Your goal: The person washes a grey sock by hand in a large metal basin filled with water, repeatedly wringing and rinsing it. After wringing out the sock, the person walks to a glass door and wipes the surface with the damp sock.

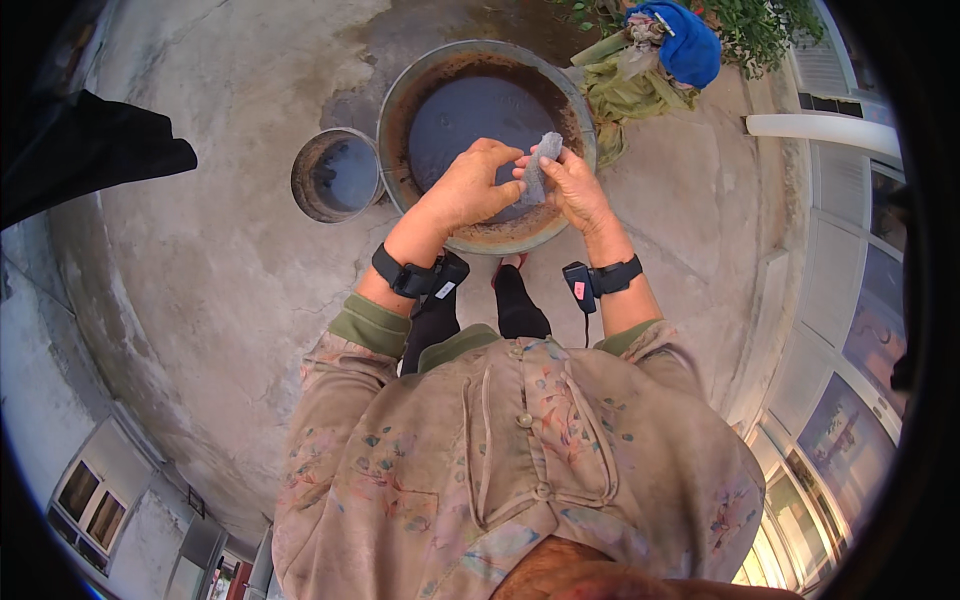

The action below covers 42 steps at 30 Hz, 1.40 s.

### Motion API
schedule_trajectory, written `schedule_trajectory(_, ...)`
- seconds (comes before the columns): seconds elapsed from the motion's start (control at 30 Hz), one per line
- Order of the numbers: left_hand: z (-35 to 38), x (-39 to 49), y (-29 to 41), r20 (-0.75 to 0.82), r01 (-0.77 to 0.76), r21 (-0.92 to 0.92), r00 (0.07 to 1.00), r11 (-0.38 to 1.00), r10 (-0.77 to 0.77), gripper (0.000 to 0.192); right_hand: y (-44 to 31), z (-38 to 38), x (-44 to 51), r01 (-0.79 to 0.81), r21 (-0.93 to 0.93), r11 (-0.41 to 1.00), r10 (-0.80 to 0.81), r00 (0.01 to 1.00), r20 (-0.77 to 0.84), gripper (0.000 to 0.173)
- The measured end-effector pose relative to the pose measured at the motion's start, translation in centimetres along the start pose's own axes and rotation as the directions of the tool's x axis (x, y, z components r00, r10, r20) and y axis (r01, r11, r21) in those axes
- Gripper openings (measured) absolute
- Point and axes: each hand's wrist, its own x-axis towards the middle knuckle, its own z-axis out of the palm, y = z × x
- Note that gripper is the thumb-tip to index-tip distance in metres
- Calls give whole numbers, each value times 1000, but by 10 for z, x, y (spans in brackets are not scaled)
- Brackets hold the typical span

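My right hand [576, 182] grips a folded grey cloth [535, 176] between thumb and fingers. Close beside it on the left is my left hand [484, 180], its thumb and forefinger spread apart near the cloth's edge. Whether those fingertips touch the cloth I cannot tell. Both hands are above a large round metal basin [391, 112] with a rust-brown inner wall. Dark water [469, 112] lies in the basin, partly hidden by my hands.
A smaller round bucket [301, 172] holding murky water stands against the basin's left side. Beyond the basin's right rim are a yellow-green sack [622, 90] and a blue cloth [690, 45], near leafy plants [772, 26]. A white pipe [825, 129] juts from the right wall.
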Motion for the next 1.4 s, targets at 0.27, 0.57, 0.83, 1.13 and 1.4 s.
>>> schedule_trajectory(0.27, -45, 8, 21, -96, -275, -934, 808, 228, 581, 38, -21, -39, -45, 52, 159, 986, -43, 997, -60, 37)
schedule_trajectory(0.57, 17, 29, -96, 251, 490, -408, 871, 771, -421, 46, -13, -37, -42, 92, 172, 981, -60, 981, -182, 34)
schedule_trajectory(0.83, -4, 44, -24, 27, 54, -998, 834, -33, 551, 45, -24, -29, -39, 89, 203, 975, -66, 991, -120, 36)
schedule_trajectory(1.13, 79, 13, -32, -281, -83, 2, 956, 997, 80, 77, -15, 8, -27, 129, 58, 990, -113, 968, -222, 29)
schedule_trajectory(1.4, 28, -10, -32, 30, 127, -767, 986, 629, -163, 23, -31, 28, -33, 69, -36, 997, -69, 997, 17, 40)
